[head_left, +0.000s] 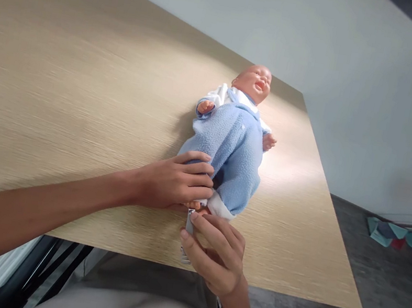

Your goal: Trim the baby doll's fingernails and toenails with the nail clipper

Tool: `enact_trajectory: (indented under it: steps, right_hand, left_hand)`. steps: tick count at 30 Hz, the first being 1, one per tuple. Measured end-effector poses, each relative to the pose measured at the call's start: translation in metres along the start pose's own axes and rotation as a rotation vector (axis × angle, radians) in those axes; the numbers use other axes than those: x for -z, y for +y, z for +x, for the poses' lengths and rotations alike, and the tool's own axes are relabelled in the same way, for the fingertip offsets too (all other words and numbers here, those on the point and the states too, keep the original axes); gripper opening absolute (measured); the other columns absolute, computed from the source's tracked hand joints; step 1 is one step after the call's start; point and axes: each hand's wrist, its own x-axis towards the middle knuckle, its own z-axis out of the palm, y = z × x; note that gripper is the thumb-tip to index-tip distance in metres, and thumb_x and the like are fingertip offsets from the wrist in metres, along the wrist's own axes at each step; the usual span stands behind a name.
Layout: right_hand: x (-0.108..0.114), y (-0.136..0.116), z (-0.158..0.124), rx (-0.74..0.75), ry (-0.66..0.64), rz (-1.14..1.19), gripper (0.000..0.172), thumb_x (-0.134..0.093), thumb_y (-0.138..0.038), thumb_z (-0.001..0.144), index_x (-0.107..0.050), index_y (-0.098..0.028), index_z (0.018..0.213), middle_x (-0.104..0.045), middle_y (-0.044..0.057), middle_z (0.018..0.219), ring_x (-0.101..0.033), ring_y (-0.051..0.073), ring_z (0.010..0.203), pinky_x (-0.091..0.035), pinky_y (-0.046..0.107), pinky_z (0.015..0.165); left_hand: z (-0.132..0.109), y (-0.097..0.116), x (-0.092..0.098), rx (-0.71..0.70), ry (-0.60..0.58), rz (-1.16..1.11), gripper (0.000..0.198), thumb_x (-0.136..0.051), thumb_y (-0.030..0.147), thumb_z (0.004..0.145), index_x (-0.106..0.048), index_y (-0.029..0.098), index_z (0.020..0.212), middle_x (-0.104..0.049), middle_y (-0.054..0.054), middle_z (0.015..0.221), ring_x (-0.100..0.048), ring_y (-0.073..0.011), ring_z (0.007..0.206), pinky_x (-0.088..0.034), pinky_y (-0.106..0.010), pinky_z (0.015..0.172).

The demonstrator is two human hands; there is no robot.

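- The doll (pixel 234 143) lies on its back on the bench (pixel 80 100), right of frame centre. Its long axis runs from the head at upper right down to the feet at lower centre, and the feet point toward the person.
- The left hand (pixel 175 180) enters from the lower left of the frame. The forearm lies low over the bench, and the fingers are closed around the doll's lower leg on the left side of the frame, just above the bare foot (pixel 192 205). The grip is shut on the leg.
- The right hand (pixel 218 254) comes up from the bottom centre of the frame, palm turned away and fingers curled. Its grip is closed on a small metal tool (pixel 189 224), apparently a nail clipper. Only the tip and a short stretch of the tool show.
- Key relation: the foot lies directly above the tool tip in the frame, touching it or just beside it; which of the two cannot be told. The tool lies roughly in line with the doll's long axis.
- The right hand is the nearer one to the toes. The left hand steadies the leg from the side.
- The doll's other leg, in blue fleece with a white cuff (pixel 220 207), lies just above the right hand's knuckles.
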Motion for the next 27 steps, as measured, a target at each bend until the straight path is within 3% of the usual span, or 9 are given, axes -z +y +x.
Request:
enact_trajectory:
  steps: [8,17,27]
  right_hand:
    - [0.0003,-0.0090,0.0021,-0.067,-0.040,-0.054,0.029,-0.050,0.000,0.093,-0.070,-0.019,0.103,-0.067,0.009,0.109,-0.066,0.017,0.095,-0.056,0.031,0.077]
    - [-0.0023,-0.0054,-0.0024,-0.041,-0.023,-0.028,0.022,-0.055,-0.005,0.093,-0.070,-0.018,0.103,-0.070,0.009,0.105,-0.069,0.016,0.092,-0.058,0.030,0.077]
    - [-0.0017,-0.0063,-0.0003,-0.044,-0.052,-0.047,0.030,-0.051,0.000,0.092,-0.070,-0.019,0.106,-0.070,0.010,0.110,-0.069,0.017,0.096,-0.056,0.030,0.078]
  left_hand:
    - [0.0010,0.0004,0.0010,0.000,0.002,-0.013,0.038,-0.033,0.032,0.109,-0.067,0.017,0.102,-0.073,-0.006,0.103,-0.061,-0.0211,0.111,-0.036,-0.042,0.115]
    - [0.0004,-0.0001,-0.0001,0.007,0.000,-0.023,0.037,-0.033,0.033,0.109,-0.066,0.017,0.103,-0.073,-0.005,0.104,-0.061,-0.0206,0.113,-0.035,-0.041,0.116]
    - [0.0006,-0.0003,0.0005,-0.002,0.005,-0.010,0.038,-0.032,0.032,0.109,-0.067,0.017,0.102,-0.073,-0.005,0.103,-0.062,-0.0205,0.111,-0.037,-0.041,0.115]
